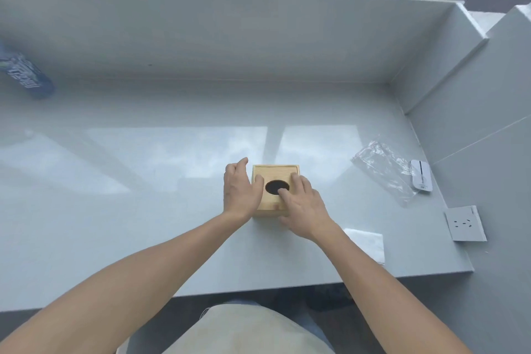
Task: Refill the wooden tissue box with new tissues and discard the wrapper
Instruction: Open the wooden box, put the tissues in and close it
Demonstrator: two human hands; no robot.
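Fingers of both hands lie loosely spread on one wooden tissue box (275,178) mid-counter (143,210): left hand (240,191) cups its left edge, right hand (301,210) presses the lid, forefinger at the oval hole. One clear wrapper (382,167) lies well right; one white tissue (367,241) sits nearby.

Pale wooden tissue box (275,174), matt, smooth, fine grain, near the front edge of a glossy grey worktop (172,181) mirroring window light. Crinkled clear plastic wrapper (382,167), shiny, toward the right edge. Soft white tissue (369,243), matt, at the front right corner. Glossy white plastic device (421,175) by the right edge. Blue printed plastic pack (26,72), blurred, far left.
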